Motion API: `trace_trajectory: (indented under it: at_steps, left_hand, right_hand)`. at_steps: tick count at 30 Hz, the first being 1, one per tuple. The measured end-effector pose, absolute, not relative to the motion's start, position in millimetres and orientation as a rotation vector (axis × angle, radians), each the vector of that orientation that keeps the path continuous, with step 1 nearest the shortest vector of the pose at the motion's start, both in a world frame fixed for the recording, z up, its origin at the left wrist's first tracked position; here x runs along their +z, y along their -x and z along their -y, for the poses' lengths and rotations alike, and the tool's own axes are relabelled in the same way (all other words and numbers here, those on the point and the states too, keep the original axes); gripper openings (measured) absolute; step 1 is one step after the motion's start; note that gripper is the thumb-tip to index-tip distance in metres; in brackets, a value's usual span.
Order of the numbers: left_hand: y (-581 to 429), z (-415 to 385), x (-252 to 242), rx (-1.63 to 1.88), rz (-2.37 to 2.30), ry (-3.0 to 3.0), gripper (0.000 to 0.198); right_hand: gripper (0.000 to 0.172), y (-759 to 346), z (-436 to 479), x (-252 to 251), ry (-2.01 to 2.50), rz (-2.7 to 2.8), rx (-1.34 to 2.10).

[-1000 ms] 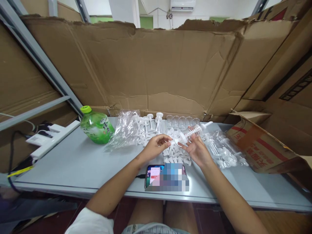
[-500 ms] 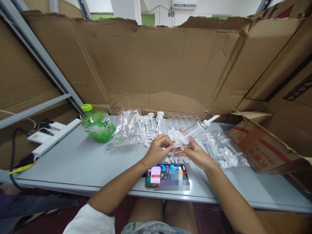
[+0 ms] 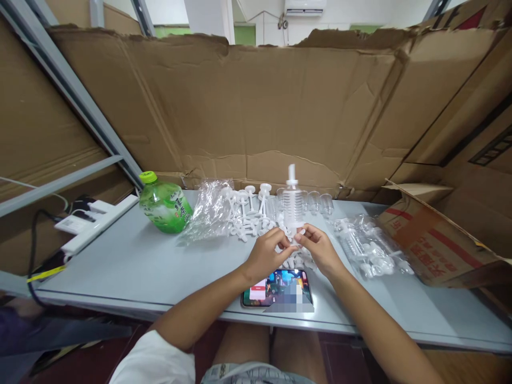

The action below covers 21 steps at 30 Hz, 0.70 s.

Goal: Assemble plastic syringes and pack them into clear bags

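My left hand (image 3: 267,253) and my right hand (image 3: 318,249) meet at the base of a clear ribbed plastic syringe-like tube (image 3: 292,201) with a white tip, held upright over the grey table (image 3: 132,266). Both hands pinch its lower end with fingers closed. A heap of loose white plastic plungers (image 3: 248,216) lies just behind and under the hands. A row of clear ribbed tubes (image 3: 320,202) stands behind the held one.
A green drink bottle (image 3: 165,204) lies at the left by a crumpled clear bag (image 3: 207,210). A phone (image 3: 277,288) lies at the near edge. A bag of parts (image 3: 368,248) and a cardboard box (image 3: 436,240) are at the right. A power strip (image 3: 96,224) is far left. Cardboard walls surround the table.
The tube has swung from lying tilted to the right to standing upright. Both hands have come together at its base.
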State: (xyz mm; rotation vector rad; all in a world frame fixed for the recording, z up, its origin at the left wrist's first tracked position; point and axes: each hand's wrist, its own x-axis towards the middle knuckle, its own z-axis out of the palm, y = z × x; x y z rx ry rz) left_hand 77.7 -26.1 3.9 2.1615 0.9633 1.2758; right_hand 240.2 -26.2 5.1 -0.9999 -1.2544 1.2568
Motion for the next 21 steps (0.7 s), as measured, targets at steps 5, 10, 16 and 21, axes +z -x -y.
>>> trace_trajectory:
  at_steps: [5,10,16,21]
  left_hand:
    - [-79.8,26.7,2.2,1.247,-1.110,-2.394,0.020]
    - [-66.0,24.8,13.6,1.137,-1.130,-2.624,0.020]
    - [0.2,11.9,34.9,0.805,-1.695,-2.687,0.022]
    - [66.9,-1.1,18.1,0.362,-1.998,-2.522,0.036]
  right_hand:
    - [0.027,-235.6,27.6,-1.2,0.935,1.253,1.311]
    - [0.028,-243.1,28.0,5.9,0.989,1.326,1.173]
    - [0.024,-262.5,24.2,15.7,1.104,1.345,0.969]
    - [0.026,-265.7,24.5,15.9,1.141,1.362,0.963]
